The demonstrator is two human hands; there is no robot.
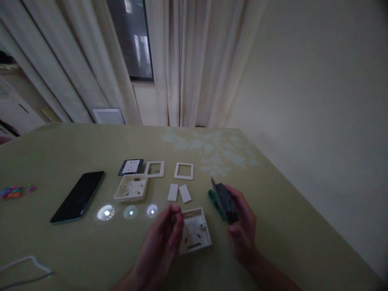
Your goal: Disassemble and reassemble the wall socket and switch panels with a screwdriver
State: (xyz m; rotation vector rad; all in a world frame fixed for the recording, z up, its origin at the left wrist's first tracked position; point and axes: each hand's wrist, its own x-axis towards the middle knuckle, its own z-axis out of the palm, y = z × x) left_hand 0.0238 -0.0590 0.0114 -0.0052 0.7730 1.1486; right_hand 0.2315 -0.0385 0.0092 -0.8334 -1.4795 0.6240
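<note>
A dark grey switch module (224, 202), tilted on edge, is gripped in my right hand (244, 226), fingers wrapped behind it. Partly hidden behind it is a green-handled tool (214, 199) whose kind I cannot make out. My left hand (162, 242) has its fingers pinched together; anything in them is hidden. Those fingertips overlap the left edge of a white mounting box (197, 230), which lies with its open side up between my hands. Beyond it are two white rocker plates (173, 192) and a square white frame (184, 176).
Further left lie another white mounting box (129, 195), a socket module (131, 166) and a second white frame (163, 169). A black phone (79, 198), small colourful pieces (13, 191) and a white cable (30, 258) occupy the table's left side. A wall (327, 121) borders the right.
</note>
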